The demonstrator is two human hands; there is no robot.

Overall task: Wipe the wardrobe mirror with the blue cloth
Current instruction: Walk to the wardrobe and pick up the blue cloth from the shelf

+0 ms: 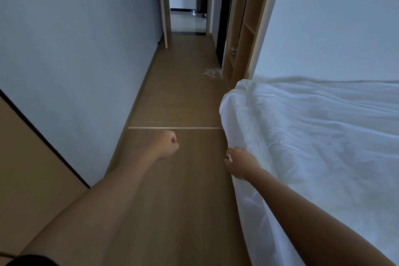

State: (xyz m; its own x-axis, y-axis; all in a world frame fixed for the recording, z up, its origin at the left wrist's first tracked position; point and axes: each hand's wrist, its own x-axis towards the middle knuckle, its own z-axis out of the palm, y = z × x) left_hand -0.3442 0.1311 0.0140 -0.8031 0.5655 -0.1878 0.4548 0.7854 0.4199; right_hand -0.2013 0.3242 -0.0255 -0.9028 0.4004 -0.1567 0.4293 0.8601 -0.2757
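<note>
Neither a blue cloth nor a wardrobe mirror shows in the head view. My left hand reaches forward over the wooden floor, curled into a fist with nothing in it. My right hand hangs beside the edge of the bed, fingers loosely curled and slightly apart, holding nothing. It is close to the white sheet; whether it touches the sheet I cannot tell.
A bed with a white sheet fills the right side. A grey wall runs along the left, with a tan panel near me. Ahead, a narrow wooden floor leads to wooden shelving and an open doorway.
</note>
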